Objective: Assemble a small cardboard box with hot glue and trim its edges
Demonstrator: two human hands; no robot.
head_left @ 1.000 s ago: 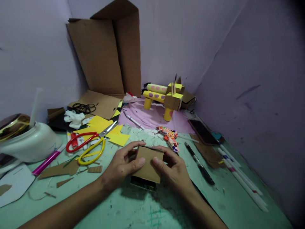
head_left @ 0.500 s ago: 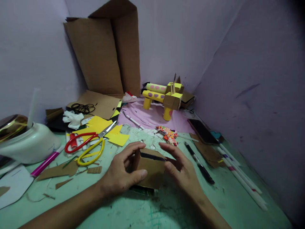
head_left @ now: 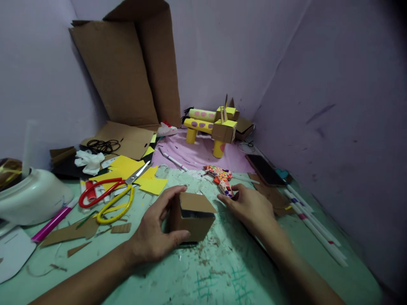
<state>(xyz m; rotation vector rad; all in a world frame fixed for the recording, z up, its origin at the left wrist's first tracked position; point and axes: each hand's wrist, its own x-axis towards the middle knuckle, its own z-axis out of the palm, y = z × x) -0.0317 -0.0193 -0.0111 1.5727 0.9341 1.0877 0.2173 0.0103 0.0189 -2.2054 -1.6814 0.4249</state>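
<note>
My left hand grips a small brown cardboard box from its left side, thumb on the front face and fingers behind. A dark gap shows under the box's top flap. To the right, my right hand is at the handle end of a colorful patterned glue gun, with thumb and fingers apart around that end. Whether the fingers touch it is hard to make out. The glue gun lies on the green table.
Scissors lie on yellow paper at left, near a purple marker and a white pot. Yellow cardboard animals stand behind. A phone and white sticks are at right; a large carton leans back left.
My right hand has left the box and moved right to the glue gun's handle. The box's top now shows more, still in my left hand. The view has shifted slightly.
</note>
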